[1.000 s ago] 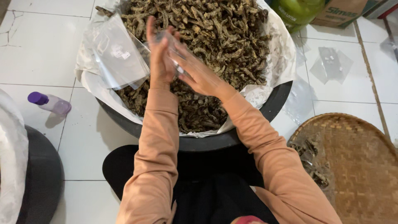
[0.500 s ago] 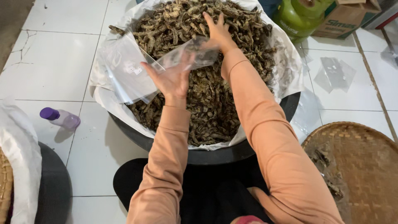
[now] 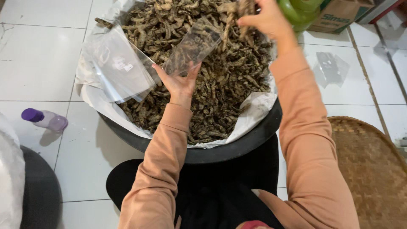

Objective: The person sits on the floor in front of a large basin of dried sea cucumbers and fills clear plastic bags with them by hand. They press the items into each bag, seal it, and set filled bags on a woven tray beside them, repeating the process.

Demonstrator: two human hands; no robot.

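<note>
- One left hand [image 3: 180,82] holds up one small clear bag [image 3: 193,46], fingers spread beneath it, over the basin.
- One right hand [image 3: 265,19] is closed around a bunch of dried brown pieces [image 3: 241,8], lifted above the heap and close to the bag's mouth.
- One round dark basin [image 3: 220,152] with a white plastic liner [image 3: 254,106] carries the heap of dried pieces [image 3: 220,85].
- One stack of clear bags [image 3: 118,70] lies on the basin's left edge; one more flat clear bag [image 3: 333,68] lies on the tiled floor [image 3: 38,76].
- One purple-capped bottle [image 3: 44,119] lies on the floor at left.
- One woven tray [image 3: 373,169] sits at right.
</note>
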